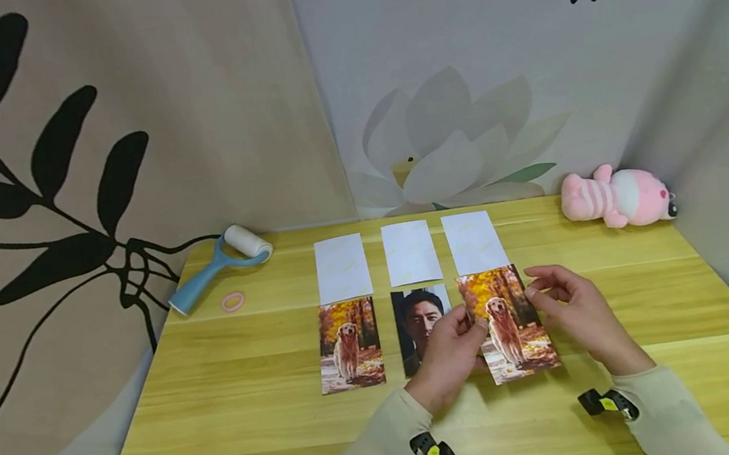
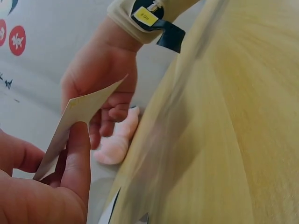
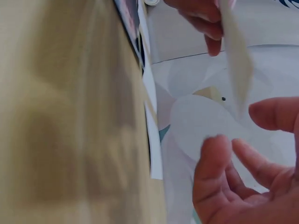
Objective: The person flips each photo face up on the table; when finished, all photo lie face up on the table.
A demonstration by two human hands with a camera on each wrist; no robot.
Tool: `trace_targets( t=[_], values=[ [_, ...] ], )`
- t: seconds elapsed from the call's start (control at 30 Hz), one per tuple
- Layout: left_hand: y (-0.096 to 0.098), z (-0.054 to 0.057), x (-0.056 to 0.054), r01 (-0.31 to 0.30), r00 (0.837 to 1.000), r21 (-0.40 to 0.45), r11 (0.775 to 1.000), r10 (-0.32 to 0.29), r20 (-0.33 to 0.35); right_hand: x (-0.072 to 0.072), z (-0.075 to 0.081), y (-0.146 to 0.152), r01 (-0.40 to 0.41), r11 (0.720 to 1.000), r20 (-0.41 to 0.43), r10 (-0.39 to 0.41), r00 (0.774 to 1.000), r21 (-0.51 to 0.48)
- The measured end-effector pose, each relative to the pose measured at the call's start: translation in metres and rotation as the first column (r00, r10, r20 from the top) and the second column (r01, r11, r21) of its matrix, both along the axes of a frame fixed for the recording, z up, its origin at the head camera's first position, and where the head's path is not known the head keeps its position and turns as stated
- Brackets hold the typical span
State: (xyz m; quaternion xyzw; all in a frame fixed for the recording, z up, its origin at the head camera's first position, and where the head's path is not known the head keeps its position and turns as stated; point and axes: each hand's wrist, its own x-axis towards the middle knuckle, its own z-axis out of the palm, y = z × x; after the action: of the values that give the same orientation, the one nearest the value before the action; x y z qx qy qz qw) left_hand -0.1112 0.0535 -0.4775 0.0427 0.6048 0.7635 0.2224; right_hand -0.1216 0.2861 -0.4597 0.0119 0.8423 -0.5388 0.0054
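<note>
My left hand pinches the left edge of a photo print of a golden dog among autumn leaves, raised above the table. In the left wrist view, thumb and fingers grip this slightly bent print. At its right edge, my right hand has its fingers loosely bent; the right wrist view shows a gap between that hand and the print. A matching dog photo lies to the left. Between them is a portrait photo of a person, partly covered by my left hand.
Three white cards lie in a row behind the photos: left card, middle card, right card. A blue-handled lint roller and a pink ring are at the left. A pink plush toy lies back right on the wooden table.
</note>
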Motion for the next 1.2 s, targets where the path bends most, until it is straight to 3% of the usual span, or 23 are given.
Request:
trace_targets(
  t=[0.17,0.43,0.63,0.97,1.1,1.2],
  values=[
    [-0.001,-0.002,-0.002,-0.009,0.999,-0.048,0.999,0.008,-0.036,0.0,-0.007,0.002,-0.022,0.998,0.082,0.027,0.996,-0.061],
    [-0.002,-0.007,-0.004,-0.002,1.0,-0.054,0.999,0.0,-0.029,0.002,-0.011,0.007,-0.044,0.988,0.097,0.059,0.994,-0.148],
    [-0.007,-0.004,-0.003,-0.007,0.998,-0.178,0.984,-0.005,-0.065,-0.003,-0.013,0.013,-0.049,0.988,0.116,0.067,0.991,-0.148],
    [-0.018,-0.001,-0.001,-0.022,0.972,-0.403,0.915,-0.075,-0.223,-0.019,-0.021,0.021,-0.072,0.979,0.15,0.102,0.983,-0.189],
    [-0.02,-0.002,-0.001,-0.039,0.946,-0.469,0.883,-0.118,-0.302,-0.025,-0.027,0.023,-0.077,0.976,0.196,0.118,0.974,-0.205],
    [-0.02,-0.004,-0.002,-0.049,0.913,-0.555,0.831,-0.188,-0.362,-0.027,-0.031,0.024,-0.073,0.981,0.23,0.114,0.966,-0.18]
  ],
)
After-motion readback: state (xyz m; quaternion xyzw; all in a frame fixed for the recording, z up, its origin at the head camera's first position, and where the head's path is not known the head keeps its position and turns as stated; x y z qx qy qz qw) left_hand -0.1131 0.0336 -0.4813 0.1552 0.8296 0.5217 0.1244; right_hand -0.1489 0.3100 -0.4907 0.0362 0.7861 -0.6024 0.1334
